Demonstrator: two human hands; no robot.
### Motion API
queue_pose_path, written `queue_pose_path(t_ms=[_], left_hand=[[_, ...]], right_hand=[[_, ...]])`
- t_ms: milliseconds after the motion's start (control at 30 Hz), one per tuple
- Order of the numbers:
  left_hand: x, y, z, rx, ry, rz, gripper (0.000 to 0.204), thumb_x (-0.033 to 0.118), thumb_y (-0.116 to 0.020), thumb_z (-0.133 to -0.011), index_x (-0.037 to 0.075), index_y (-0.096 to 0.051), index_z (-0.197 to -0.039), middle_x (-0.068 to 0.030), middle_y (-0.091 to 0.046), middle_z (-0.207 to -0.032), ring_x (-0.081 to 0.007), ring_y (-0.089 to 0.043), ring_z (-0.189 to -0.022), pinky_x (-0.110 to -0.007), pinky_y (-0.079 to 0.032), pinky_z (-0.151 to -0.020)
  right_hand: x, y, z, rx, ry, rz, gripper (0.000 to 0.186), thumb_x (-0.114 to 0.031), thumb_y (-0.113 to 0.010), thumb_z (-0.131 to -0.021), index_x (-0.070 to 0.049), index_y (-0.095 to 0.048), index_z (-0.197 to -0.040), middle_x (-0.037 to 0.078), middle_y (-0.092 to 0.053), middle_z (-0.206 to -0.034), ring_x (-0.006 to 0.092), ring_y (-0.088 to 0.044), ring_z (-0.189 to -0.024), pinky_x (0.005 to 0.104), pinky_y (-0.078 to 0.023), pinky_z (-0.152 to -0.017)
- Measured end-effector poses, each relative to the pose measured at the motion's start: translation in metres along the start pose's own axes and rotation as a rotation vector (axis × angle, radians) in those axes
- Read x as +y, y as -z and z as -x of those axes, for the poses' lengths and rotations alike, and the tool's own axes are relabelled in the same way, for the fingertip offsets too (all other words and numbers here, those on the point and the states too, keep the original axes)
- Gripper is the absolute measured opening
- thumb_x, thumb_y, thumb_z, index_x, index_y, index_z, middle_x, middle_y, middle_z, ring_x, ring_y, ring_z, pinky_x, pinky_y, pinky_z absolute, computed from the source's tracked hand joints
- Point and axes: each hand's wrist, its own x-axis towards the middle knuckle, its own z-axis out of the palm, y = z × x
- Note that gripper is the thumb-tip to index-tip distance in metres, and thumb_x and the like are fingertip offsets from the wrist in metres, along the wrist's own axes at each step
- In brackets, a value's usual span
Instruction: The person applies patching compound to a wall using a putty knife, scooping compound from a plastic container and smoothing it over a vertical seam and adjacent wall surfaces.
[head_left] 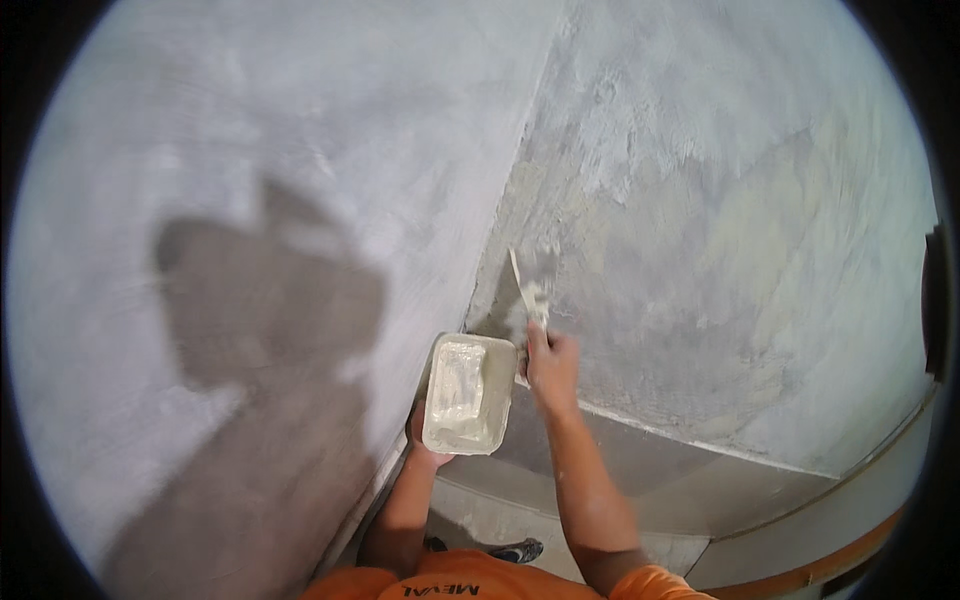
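Observation:
My left hand (427,452) grips a pale rectangular tub (497,390) from below and its left side; most of the fingers are hidden under it. Wet cream-coloured plaster (458,378) coats the inside of the tub. Just right of the tub, my right hand (553,368) is closed round the handle of a putty knife (518,274). Its thin blade is seen nearly edge-on, close to the right wall, and plaster clings near the handle. Whether the blade touches the wall cannot be made out.
Two plastered walls, a smooth left one (420,130) and a patchy right one (700,300), meet at a corner. My shadow falls on the left wall. A grey ledge-like band (660,460) runs below the right wall. A curved orange-brown edge (830,565) lies at lower right.

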Motion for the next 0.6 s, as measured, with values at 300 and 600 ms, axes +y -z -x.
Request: queue_pose_path(t_ms=[300, 600], left_hand=[[0.003, -0.001, 0.000, 0.149, 0.040, -0.081, 0.047, 0.033, -0.043, -0.104, 0.007, -0.054, -0.142, -0.0128, -0.062, -0.135, -0.0303, -0.064, -0.118, -0.046, -0.054, -0.101], [0.002, 0.015, 0.002, 0.030, 0.029, -0.045, 0.056, 0.041, -0.042, -0.106, 0.003, -0.048, -0.146, -0.0166, -0.059, -0.139, -0.0342, -0.061, -0.123, -0.051, -0.051, -0.103]], right_hand=[[-0.087, 0.002, -0.004, -0.024, 0.082, 0.018, 0.036, -0.026, -0.063, -0.099, -0.002, -0.060, -0.072, -0.002, -0.049, -0.060, 0.0076, -0.044, -0.054, 0.0294, -0.034, -0.050], [0.000, 0.041, 0.017, 0.033, -0.105, 0.003, 0.039, -0.031, -0.063, -0.100, -0.007, -0.058, -0.070, -0.001, -0.050, -0.060, 0.0085, -0.044, -0.050, 0.0279, -0.031, -0.045]])
